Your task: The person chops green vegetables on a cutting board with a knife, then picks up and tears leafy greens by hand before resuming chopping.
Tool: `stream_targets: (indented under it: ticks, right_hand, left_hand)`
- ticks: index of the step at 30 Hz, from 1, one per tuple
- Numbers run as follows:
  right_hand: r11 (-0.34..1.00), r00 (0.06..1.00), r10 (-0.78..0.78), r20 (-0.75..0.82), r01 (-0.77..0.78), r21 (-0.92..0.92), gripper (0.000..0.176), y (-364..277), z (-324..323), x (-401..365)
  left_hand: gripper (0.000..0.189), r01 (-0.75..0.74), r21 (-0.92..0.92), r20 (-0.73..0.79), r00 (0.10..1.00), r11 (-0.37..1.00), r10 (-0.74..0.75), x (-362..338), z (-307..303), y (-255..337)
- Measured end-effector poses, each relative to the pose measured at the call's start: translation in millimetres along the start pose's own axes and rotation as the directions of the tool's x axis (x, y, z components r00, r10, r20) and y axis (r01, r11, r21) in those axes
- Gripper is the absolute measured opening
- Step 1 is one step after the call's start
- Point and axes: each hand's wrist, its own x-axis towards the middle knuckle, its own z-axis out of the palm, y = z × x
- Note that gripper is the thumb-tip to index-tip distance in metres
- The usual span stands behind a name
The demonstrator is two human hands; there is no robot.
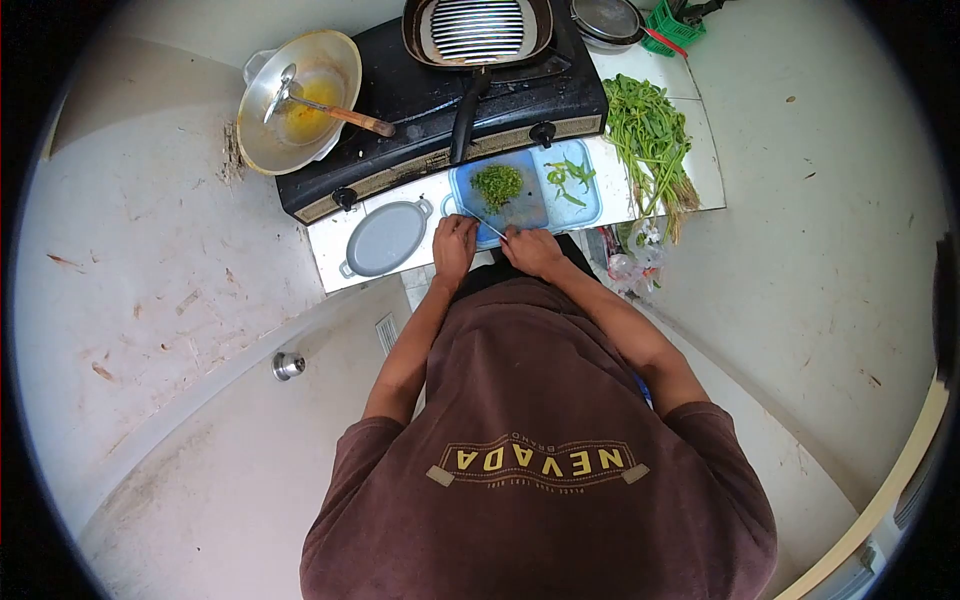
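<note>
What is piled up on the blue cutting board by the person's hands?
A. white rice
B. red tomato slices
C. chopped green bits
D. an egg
C: a small heap of chopped greens sits on the blue cutting board, just beyond the left hand and the right hand. Nothing red or white lies on the board.

wear: brown T-shirt [540, 370], loose, plain weave | print [540, 462]: tan block capitals "NEVADA" on a banner shape with pointed ends; smaller tan lettering on both sides of it, too small to read; upside down in view | sleeves: short; left sleeve [352, 450], right sleeve [712, 430] | forearms, left hand [453, 245], right hand [533, 250]: bare
</note>
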Motion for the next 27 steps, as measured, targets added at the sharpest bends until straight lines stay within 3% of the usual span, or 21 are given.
stream_targets:
  ticks: [2, 16, 27]
  right_hand:
    - [0.999, 0.996, 0.034, 0.078, -0.033, -0.004, 0.039, -4.4, -3.9, 4.2]
    - [1.0, 1.0, 0.021, -0.005, -0.021, 0.011, 0.039, 0.5, -2.8, 3.5]
    - [1.0, 1.0, 0.0, 0.0, 0.0, -0.007, 0.039, -2.9, 4.5, 10.7]
  left_hand:
    - [0.009, -0.003, -0.003, 0.0, 1.0, 1.0, 0.003, 0.1, 0.3, 1.5]
    - [0.008, 0.083, -0.063, 0.026, 0.996, 0.995, -0.082, -1.4, -0.4, -1.7]
    - [0.01, -0.001, -0.028, -0.034, 0.999, 1.0, 0.0, -3.1, 0.4, -1.3]
